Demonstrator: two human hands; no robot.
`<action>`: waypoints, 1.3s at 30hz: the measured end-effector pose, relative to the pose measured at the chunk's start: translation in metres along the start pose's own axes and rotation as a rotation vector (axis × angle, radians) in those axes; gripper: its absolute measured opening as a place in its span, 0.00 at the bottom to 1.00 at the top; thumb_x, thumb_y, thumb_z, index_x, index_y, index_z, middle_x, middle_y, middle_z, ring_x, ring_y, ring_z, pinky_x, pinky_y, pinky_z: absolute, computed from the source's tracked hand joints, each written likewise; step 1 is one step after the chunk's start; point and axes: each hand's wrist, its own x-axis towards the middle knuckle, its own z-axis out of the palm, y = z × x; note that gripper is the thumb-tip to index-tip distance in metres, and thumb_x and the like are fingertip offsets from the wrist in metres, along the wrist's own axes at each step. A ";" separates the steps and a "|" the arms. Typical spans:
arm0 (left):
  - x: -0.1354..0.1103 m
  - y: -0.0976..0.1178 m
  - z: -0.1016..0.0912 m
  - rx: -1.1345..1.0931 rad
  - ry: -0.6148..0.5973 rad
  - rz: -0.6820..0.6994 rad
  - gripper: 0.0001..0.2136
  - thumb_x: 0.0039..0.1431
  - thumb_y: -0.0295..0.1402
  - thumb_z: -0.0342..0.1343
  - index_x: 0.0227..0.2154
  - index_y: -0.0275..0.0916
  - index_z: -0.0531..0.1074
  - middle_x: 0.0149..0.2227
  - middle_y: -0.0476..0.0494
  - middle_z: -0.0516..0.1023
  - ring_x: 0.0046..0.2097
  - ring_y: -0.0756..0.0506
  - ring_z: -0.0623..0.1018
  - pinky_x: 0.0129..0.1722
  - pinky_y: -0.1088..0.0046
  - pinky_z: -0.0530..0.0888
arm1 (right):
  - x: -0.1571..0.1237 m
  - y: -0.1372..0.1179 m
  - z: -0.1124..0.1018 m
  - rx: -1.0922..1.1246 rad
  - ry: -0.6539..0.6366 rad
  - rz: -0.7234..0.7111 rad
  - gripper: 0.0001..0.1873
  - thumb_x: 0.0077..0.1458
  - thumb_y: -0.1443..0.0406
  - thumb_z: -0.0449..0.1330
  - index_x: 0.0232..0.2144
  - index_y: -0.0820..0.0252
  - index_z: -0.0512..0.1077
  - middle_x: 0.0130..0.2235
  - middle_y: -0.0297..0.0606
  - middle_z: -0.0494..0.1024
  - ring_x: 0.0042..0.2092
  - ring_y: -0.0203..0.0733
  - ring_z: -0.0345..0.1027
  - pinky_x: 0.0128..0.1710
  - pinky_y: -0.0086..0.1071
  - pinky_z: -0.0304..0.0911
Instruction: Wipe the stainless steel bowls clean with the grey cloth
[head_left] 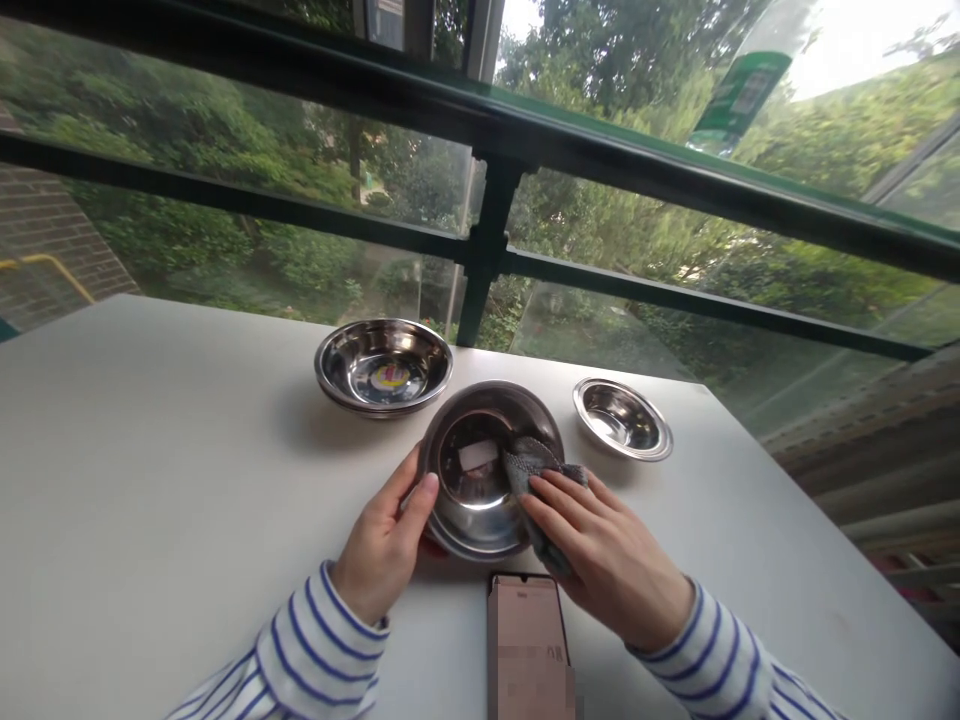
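A shiny metal bowl (480, 525) is tilted up above the white table, with a pale rectangular patch showing at its middle. My left hand (386, 535) grips its left rim, thumb on the near side and fingers mostly hidden behind. Against the right part of the bowl, my right hand (600, 540) presses a grey cloth (536, 465), its fingers closed over the fabric. Behind the held bowl, to the left, stand nested metal bowls (337, 385) with a colourful sticker inside the top one. A smaller metal bowl (645, 450) rests on the right.
A phone (529, 640) with a lit screen lies on the white table (187, 500) close to me. Beyond the table's far edge runs a dark green window frame (491, 215). On its rail stands a plastic bottle (742, 90) with a green label.
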 end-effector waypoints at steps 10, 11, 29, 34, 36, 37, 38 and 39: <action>0.001 -0.006 -0.001 0.141 -0.025 0.247 0.24 0.58 0.40 0.49 0.57 0.39 0.61 0.57 0.44 0.68 0.59 0.42 0.65 0.55 0.66 0.66 | 0.013 -0.030 0.002 0.435 -0.129 0.061 0.28 0.53 0.60 0.53 0.54 0.67 0.62 0.55 0.47 0.68 0.56 0.49 0.61 0.59 0.46 0.52; 0.001 -0.007 -0.002 0.152 -0.020 0.264 0.23 0.59 0.40 0.49 0.57 0.39 0.62 0.57 0.44 0.67 0.59 0.43 0.64 0.56 0.67 0.64 | 0.017 -0.035 0.003 0.494 -0.127 0.062 0.29 0.54 0.59 0.52 0.56 0.69 0.60 0.56 0.48 0.66 0.57 0.48 0.60 0.59 0.44 0.52; 0.002 -0.004 0.003 0.012 0.035 0.101 0.27 0.55 0.43 0.52 0.58 0.42 0.59 0.55 0.42 0.70 0.52 0.39 0.72 0.43 0.66 0.76 | 0.034 -0.025 0.015 0.525 -0.078 -0.137 0.26 0.55 0.68 0.49 0.56 0.70 0.56 0.56 0.52 0.65 0.57 0.46 0.59 0.57 0.43 0.55; 0.002 -0.002 0.001 -0.010 0.071 0.032 0.28 0.54 0.44 0.53 0.58 0.45 0.59 0.53 0.43 0.72 0.44 0.40 0.77 0.28 0.71 0.79 | 0.043 -0.029 0.020 0.520 -0.057 -0.152 0.26 0.55 0.68 0.50 0.56 0.70 0.57 0.56 0.53 0.66 0.57 0.47 0.60 0.56 0.44 0.57; 0.002 0.000 0.001 -0.008 0.089 0.023 0.27 0.54 0.43 0.54 0.57 0.46 0.61 0.53 0.44 0.71 0.43 0.40 0.77 0.25 0.72 0.79 | 0.035 -0.018 0.012 0.423 -0.134 -0.175 0.25 0.53 0.70 0.51 0.55 0.69 0.59 0.55 0.50 0.67 0.55 0.47 0.62 0.56 0.45 0.57; 0.002 0.001 0.001 -0.011 0.091 0.012 0.27 0.53 0.43 0.54 0.57 0.46 0.61 0.53 0.44 0.72 0.42 0.41 0.78 0.24 0.73 0.78 | 0.031 -0.012 0.007 0.375 -0.170 -0.184 0.24 0.53 0.71 0.51 0.54 0.68 0.60 0.54 0.50 0.68 0.55 0.47 0.63 0.56 0.45 0.57; 0.002 0.001 0.001 -0.016 0.088 -0.004 0.27 0.53 0.43 0.54 0.57 0.46 0.61 0.52 0.44 0.72 0.39 0.41 0.79 0.22 0.73 0.78 | 0.026 -0.006 0.003 0.335 -0.200 -0.190 0.24 0.52 0.71 0.51 0.54 0.67 0.61 0.54 0.49 0.68 0.54 0.47 0.64 0.56 0.46 0.57; 0.002 0.002 0.002 -0.023 0.081 -0.020 0.27 0.53 0.43 0.54 0.57 0.47 0.61 0.51 0.44 0.73 0.37 0.42 0.79 0.21 0.73 0.78 | 0.022 -0.001 -0.001 0.305 -0.222 -0.192 0.24 0.52 0.72 0.51 0.53 0.66 0.62 0.54 0.49 0.69 0.54 0.47 0.64 0.55 0.47 0.57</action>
